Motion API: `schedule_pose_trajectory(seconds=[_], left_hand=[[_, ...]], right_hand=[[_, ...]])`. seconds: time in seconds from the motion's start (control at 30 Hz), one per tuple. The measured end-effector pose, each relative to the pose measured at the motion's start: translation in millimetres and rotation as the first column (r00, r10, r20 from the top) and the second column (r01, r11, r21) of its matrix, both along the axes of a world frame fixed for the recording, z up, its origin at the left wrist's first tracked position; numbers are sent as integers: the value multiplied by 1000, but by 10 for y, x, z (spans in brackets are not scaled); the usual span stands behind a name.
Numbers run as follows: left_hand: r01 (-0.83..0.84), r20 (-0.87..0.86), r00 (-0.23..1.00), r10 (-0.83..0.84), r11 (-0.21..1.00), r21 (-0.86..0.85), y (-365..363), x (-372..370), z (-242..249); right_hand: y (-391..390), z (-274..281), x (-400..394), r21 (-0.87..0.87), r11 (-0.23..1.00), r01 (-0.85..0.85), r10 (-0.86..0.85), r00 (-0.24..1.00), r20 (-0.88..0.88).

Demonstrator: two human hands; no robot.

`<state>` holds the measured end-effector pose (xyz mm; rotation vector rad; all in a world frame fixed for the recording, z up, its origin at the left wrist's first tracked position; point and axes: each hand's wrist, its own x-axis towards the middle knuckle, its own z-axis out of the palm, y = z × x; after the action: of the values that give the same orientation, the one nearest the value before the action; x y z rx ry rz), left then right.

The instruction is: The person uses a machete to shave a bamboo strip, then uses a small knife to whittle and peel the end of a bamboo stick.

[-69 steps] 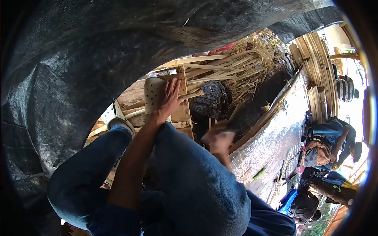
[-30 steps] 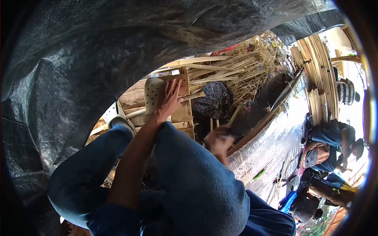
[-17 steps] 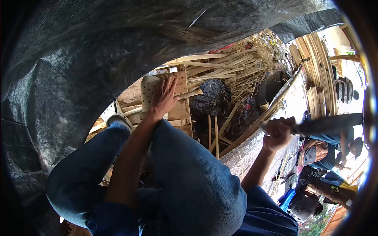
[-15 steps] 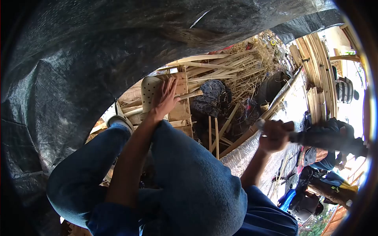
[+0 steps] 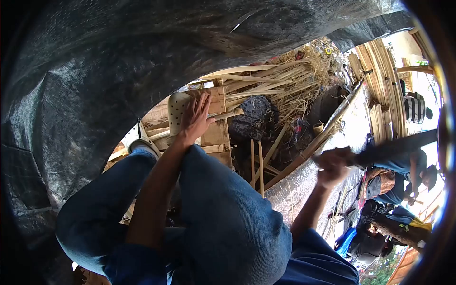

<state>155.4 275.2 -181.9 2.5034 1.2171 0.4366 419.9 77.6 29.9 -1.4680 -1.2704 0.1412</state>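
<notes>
My left hand [image 5: 195,116] lies on the wooden block [image 5: 217,99] beside the beige clog, fingers stretched toward the tarp. Near its thumb a thin wood piece [image 5: 228,115] reaches right to a dark patterned bundle [image 5: 256,114]; whether the hand grips it is unclear. On the right, my right hand [image 5: 333,166] is wrapped round the handle of a large dark blade [image 5: 399,148], raised and pointing away to the right, slightly blurred.
Black tarp [image 5: 95,57] hangs across the top and left. Split strips and shavings [image 5: 294,80] lie beyond the block. A long board [image 5: 308,154] edges a silvery sheet. Long slats [image 5: 380,71] stand at upper right. People [image 5: 415,171] are at far right.
The blade in my right hand has tilted upward at its far end, and that hand has shifted slightly right. My left hand stays nearly in place.
</notes>
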Motion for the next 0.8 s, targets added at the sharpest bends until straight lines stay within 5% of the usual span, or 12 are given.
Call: schedule_pose_trajectory(seconds=[0.07, 0.1, 0.13, 0.2, 0.27, 0.33, 0.43, 0.5, 0.6, 0.67, 0.73, 0.8], left_hand=[[-1, -4, 1000, 1, 1000, 10, -4, 16, -6], [-5, -12, 1000, 6, 1000, 21, -3, 7, -7], [-8, -12, 1000, 9, 1000, 25, 0, -4, 24], [17, -116, 993, -25, 998, -64, 4, -11, 108], [7, -109, 994, -14, 998, -60, 26, -12, 84], [14, -97, 995, -19, 998, -53, -12, -17, 6], [9, 18, 1000, -9, 1000, -5, -65, -86, -50], [2, 21, 1000, -2, 1000, -3, 12, -59, -16], [-8, 10, 1000, 8, 1000, -16, 5, -67, -78], [-7, -70, 998, 2, 998, -70, 6, -53, 38], [-15, -152, 988, -4, 993, -120, 7, -57, 48], [-4, -8, 1000, 3, 999, -52, 6, -68, -18]], right_hand=[[247, 395, -228, 244, 970, -20, 26, 999, -23], [321, 432, -371, 419, 884, -209, 369, 862, -348], [194, 145, -297, 347, 866, -359, 452, 860, -239], [-72, -815, -521, 62, 993, 105, -117, 962, 247], [-504, -2008, -938, -644, 707, 292, -223, 956, 189], [-120, -1281, -1217, -914, 378, -148, -297, 915, -272], [-557, -1587, -473, -647, 734, -203, -165, 872, -461], [-655, -1387, -26, -353, 916, 193, -65, 937, 342], [-36, -124, -83, -55, 998, 14, -28, 964, -264], [166, 223, -151, 204, 965, -164, 187, 978, -97], [343, 277, -498, 437, 798, -415, 591, 681, -432], [-281, -1100, -321, -41, 991, 131, -132, 991, -32]])
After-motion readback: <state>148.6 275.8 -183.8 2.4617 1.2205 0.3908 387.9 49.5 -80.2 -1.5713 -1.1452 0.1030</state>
